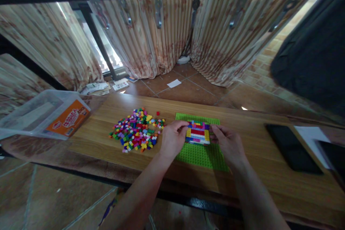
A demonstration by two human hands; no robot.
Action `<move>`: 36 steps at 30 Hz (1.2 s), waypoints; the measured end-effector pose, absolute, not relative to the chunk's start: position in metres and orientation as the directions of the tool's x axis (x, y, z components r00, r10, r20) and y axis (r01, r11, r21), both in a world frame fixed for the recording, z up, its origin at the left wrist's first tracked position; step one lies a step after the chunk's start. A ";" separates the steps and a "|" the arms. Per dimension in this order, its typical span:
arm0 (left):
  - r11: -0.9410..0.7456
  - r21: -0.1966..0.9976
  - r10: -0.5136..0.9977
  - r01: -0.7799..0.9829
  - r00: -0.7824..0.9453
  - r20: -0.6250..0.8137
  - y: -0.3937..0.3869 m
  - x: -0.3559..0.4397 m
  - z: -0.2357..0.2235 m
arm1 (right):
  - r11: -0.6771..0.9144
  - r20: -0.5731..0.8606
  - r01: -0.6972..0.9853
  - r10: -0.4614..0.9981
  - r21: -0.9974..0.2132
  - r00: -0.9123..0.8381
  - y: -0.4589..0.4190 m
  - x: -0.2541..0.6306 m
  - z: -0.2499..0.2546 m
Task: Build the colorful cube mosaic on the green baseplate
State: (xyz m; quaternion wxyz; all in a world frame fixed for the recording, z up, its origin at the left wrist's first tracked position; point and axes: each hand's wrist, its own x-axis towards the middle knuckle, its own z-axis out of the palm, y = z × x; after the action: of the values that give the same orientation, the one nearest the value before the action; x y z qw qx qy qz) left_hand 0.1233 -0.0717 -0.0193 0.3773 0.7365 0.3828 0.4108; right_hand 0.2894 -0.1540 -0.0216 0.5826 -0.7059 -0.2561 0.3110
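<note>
Between my two hands is a flat panel of toy building bricks [198, 133], with rows of red, white, yellow, blue and purple. My left hand [174, 136] pinches its left edge near the upper corner. At the opposite edge, the fingers of my right hand [228, 142] are closed on the panel. Beneath it lies a bright green studded baseplate [202, 158]; whether the panel touches it I cannot tell. Left of my left hand spreads a pile of loose bricks [138, 129] in many colours.
A single red brick [157, 113] sits behind the pile. A clear plastic box [35, 115] with an orange label stands at the table's left end. On the right are a black tablet-like slab [293, 147] and white paper [312, 134]. Everything rests on a wooden table [99, 133].
</note>
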 end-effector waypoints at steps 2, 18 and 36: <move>-0.480 0.836 0.848 0.264 0.383 0.366 -0.072 0.125 -0.020 | -0.186 -0.147 -0.014 0.726 -0.983 0.672 -0.154 0.290 -0.022; -0.582 0.771 0.796 0.257 0.375 0.475 -0.073 0.129 -0.019 | -0.222 -0.156 0.015 0.730 -0.975 0.665 -0.156 0.290 -0.019; -0.726 0.523 0.686 0.447 0.520 0.509 -0.074 0.130 -0.025 | -0.267 -0.115 0.152 0.768 -0.952 0.630 -0.156 0.291 -0.030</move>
State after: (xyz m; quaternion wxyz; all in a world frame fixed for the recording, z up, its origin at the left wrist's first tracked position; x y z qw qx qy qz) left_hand 0.1299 -0.0742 -0.0246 0.1656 0.8558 0.3309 0.3615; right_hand 0.2911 -0.1560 -0.0296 0.5190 -0.7387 -0.3114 0.2968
